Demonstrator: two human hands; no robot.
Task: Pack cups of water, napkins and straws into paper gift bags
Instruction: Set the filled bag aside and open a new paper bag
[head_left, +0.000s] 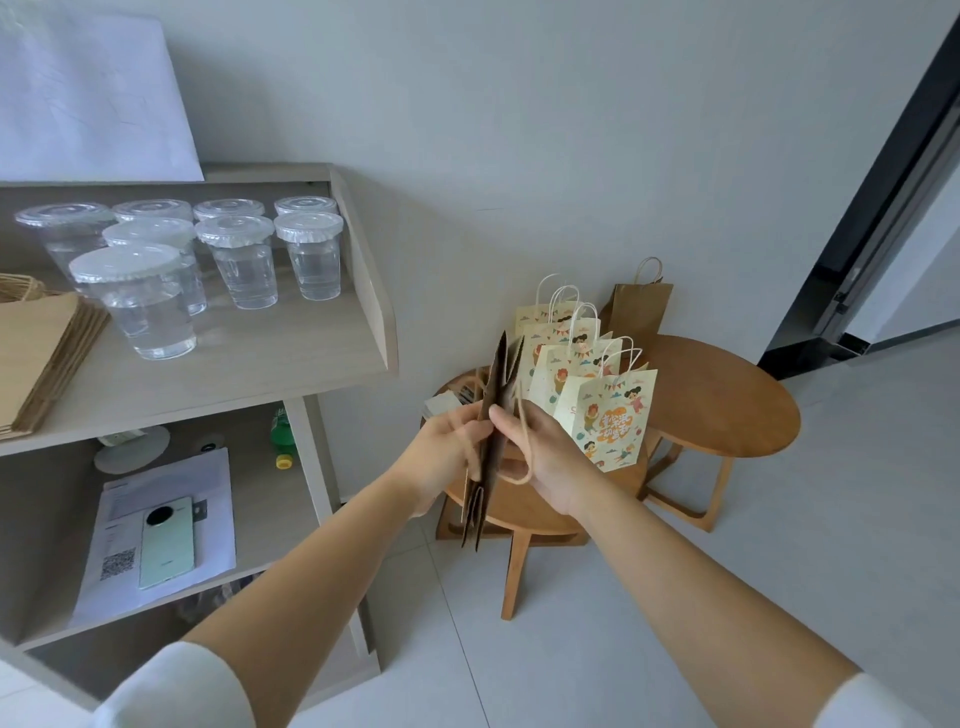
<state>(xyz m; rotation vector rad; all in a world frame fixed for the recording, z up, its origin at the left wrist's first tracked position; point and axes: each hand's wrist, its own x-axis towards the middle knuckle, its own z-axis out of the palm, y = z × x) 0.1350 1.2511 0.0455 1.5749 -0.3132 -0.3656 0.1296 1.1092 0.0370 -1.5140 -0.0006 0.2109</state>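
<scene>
Eight lidded cups (244, 265) on shelf (249, 358); five printed bags (608, 415), lettering unreadable; left hand (457, 447), right hand (545, 452) pinching one folded brown bag (493, 436)

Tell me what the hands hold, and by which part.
A folded brown paper bag, seen edge-on: left hand and right hand pinch its opposite flat faces around the middle.

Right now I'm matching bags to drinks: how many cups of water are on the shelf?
8. On the shelf: back row, four cups; middle row, three; front, one. None looks hidden.
</scene>
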